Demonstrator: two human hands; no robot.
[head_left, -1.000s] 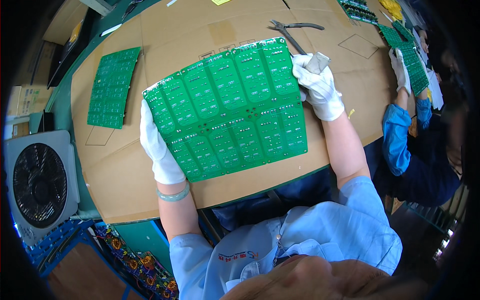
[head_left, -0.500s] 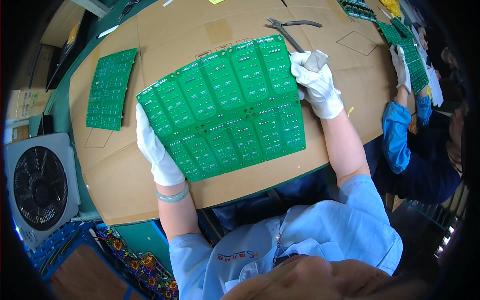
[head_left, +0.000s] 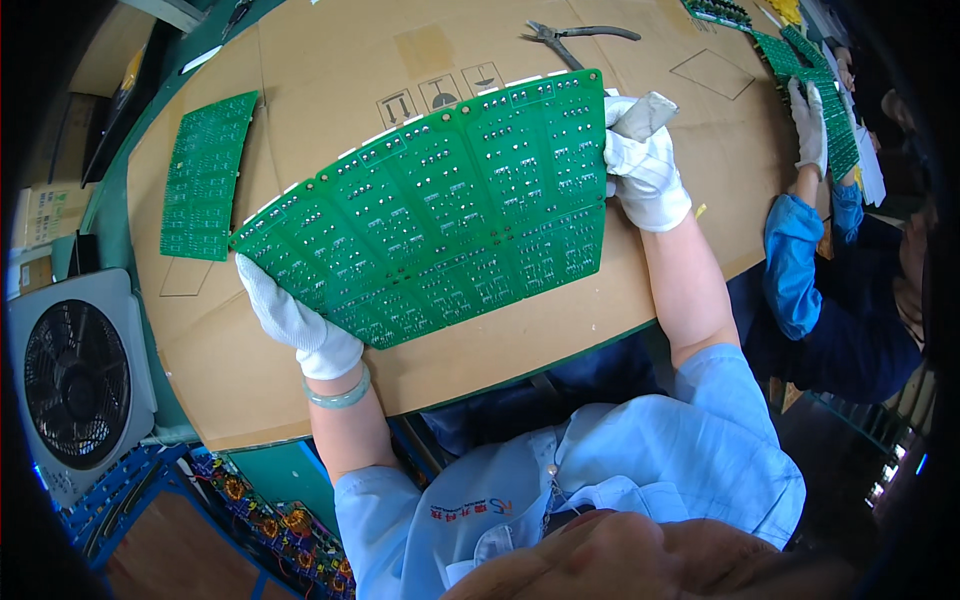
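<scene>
A large green circuit board panel (head_left: pixel 450 210) is held up between my two gloved hands, its solder side toward me. It tilts, with the far edge raised above the cardboard. My left hand (head_left: pixel 290 315), in a white glove, grips the left edge; its fingertips pass partly behind the board. At the right edge my right hand (head_left: pixel 645 170) is closed on the board, also gloved in white. A small greyish-white block (head_left: pixel 645 117) is tucked in that same hand, near the thumb. What it is I cannot make out. Both hands' hidden fingers lie behind the panel.
Cardboard (head_left: pixel 420 385) covers the table. A second green panel (head_left: pixel 208 178) lies at left. Cutting pliers (head_left: pixel 570 42) rest beyond my board. A fan (head_left: pixel 78 370) stands left of the table. At right, another person's gloved hand (head_left: pixel 808 125) holds a green board (head_left: pixel 835 120).
The panel has tipped, its far edge rising toward me and its left corner moving left. My left hand shifted left and my right hand slightly right with it.
</scene>
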